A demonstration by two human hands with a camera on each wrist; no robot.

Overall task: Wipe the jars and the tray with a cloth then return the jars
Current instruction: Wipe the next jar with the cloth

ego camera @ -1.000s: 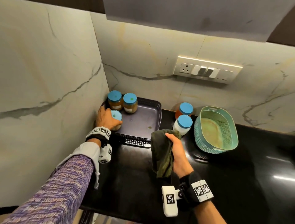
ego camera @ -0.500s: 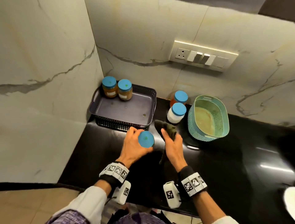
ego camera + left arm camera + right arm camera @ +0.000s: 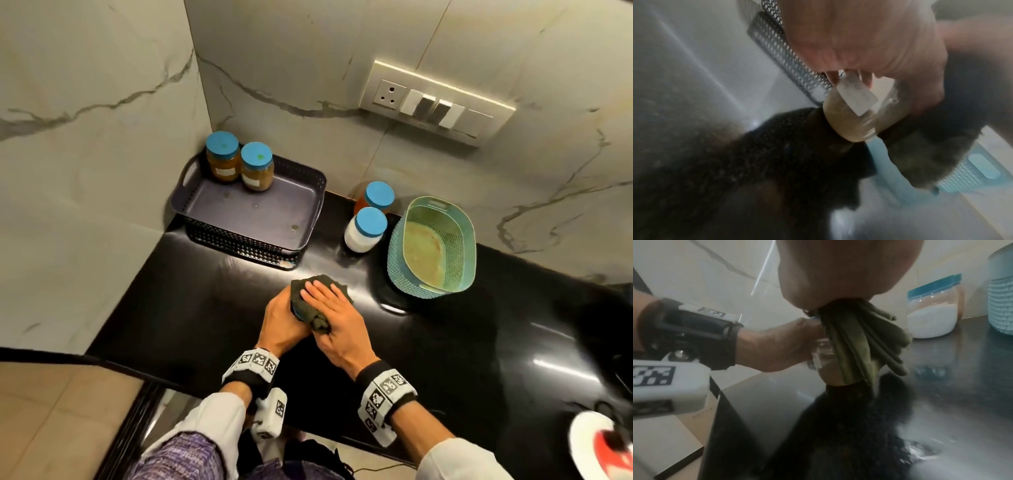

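- The left hand (image 3: 279, 323) is wrapped around a small clear glass jar with a white paper label (image 3: 851, 113), holding it on the glossy black surface (image 3: 191, 308), near the front edge.
- The right hand (image 3: 337, 323) lies on top of that jar with its fingers stretched out flat, pressing a dark olive-green cloth (image 3: 313, 317) over the lid; folds of the cloth hang down the jar's side.
- Behind the hands, the dark purple plastic tray with mesh sides (image 3: 239, 240) sits in the corner against the marble walls.
- Two blue-lidded jars of brown paste (image 3: 239, 164) stand side by side in the tray's far left corner.
- To the right of the tray, a blue-lidded jar of white powder (image 3: 364, 229) stands on the surface, with a blue-lidded jar of orange stuff (image 3: 375, 198) just behind it.
- A teal oval mesh basket (image 3: 394, 260) sits just beside those two.
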